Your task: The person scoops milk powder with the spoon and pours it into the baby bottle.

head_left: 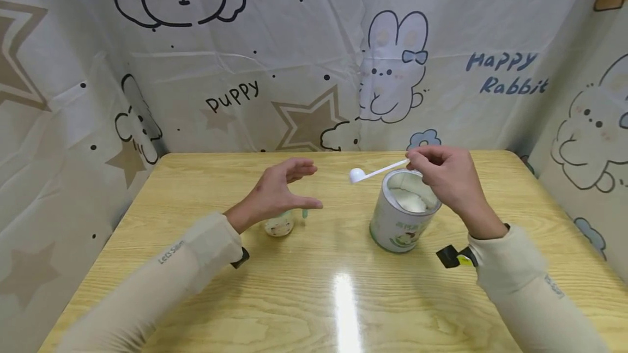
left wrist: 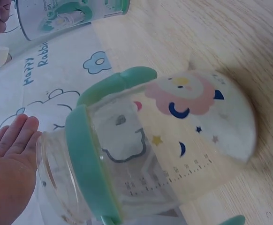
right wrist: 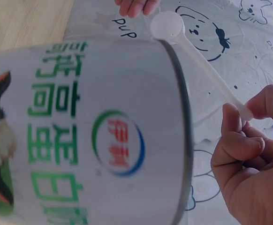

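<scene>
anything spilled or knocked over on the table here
Nothing stands out. The open white powder tin and the clear green-handled baby bottle stand upright on the wooden table, with no spilled powder visible around them.

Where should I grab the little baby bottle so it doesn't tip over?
Probably by one green handle of the baby bottle, coming from its left side. It stands upright on the table under the open left hand. The handles curve out from the collar, so fingers can hook one.
</scene>
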A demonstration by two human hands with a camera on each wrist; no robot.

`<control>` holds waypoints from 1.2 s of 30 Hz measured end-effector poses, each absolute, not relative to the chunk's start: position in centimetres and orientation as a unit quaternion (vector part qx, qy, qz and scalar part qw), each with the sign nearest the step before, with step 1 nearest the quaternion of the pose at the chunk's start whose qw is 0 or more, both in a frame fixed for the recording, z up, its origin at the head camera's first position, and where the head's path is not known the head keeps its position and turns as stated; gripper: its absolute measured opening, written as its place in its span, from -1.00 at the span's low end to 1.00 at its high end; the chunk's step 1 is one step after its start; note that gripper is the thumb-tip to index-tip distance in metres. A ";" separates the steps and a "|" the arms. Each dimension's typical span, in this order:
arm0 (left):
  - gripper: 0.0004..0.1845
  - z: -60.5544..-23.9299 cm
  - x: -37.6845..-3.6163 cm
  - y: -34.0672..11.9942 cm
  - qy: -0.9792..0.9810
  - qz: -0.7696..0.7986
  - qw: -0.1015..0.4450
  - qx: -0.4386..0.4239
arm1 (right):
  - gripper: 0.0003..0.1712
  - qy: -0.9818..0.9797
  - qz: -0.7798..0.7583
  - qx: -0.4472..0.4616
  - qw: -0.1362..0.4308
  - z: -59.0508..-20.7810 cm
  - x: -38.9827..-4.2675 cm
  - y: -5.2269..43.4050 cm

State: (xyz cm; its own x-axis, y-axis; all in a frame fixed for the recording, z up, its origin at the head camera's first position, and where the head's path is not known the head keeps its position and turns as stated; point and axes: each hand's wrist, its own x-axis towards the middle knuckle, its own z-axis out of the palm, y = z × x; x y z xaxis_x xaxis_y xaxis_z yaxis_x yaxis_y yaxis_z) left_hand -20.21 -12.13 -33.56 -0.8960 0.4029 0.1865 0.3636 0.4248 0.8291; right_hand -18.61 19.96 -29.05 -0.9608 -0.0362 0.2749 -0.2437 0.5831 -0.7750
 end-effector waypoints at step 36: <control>-0.08 -34.5 -19.8 -6.9 0.832 0.486 0.071 0.258 | -0.56 -0.885 0.449 0.001 0.126 -30.0 -17.3 26.3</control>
